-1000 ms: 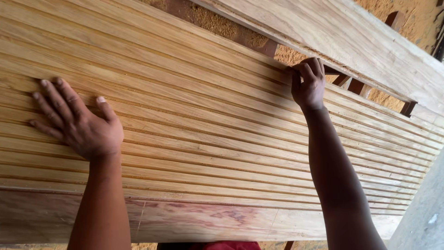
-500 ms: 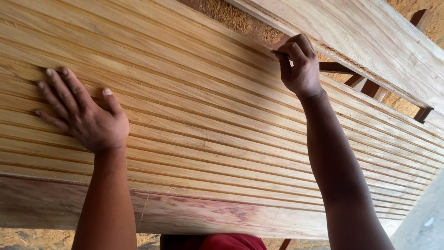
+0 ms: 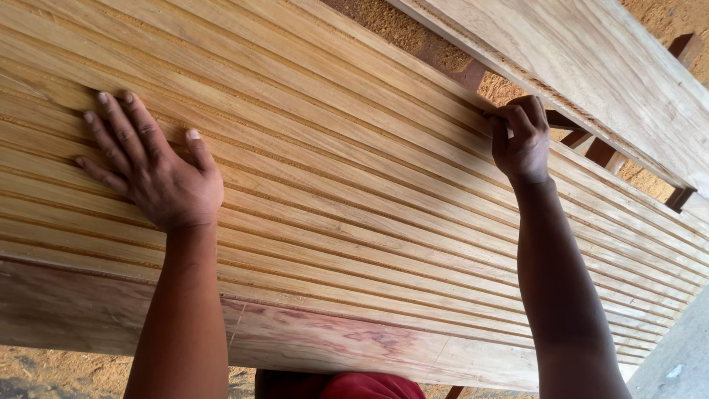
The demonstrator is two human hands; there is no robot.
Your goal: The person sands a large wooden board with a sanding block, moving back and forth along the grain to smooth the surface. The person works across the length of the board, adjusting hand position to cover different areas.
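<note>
A long stack of thin wooden strips (image 3: 354, 192) lies side by side on edge, filling most of the view and running from lower right to upper left. My left hand (image 3: 151, 166) rests flat on top of the strips with fingers spread. My right hand (image 3: 521, 140) is curled over the far edge of the stack, fingers hooked around the outermost strip.
A broad wooden plank (image 3: 591, 66) lies beyond the stack at the upper right, with dark wooden crosspieces (image 3: 591, 148) under it. Sawdust-covered ground (image 3: 384, 22) shows in the gap and at the lower left. A red garment (image 3: 369, 386) shows below the stack's front face.
The view has shifted. My left hand has slid slightly up and right on the strips. My right hand has moved along the far edge and keeps its grip.
</note>
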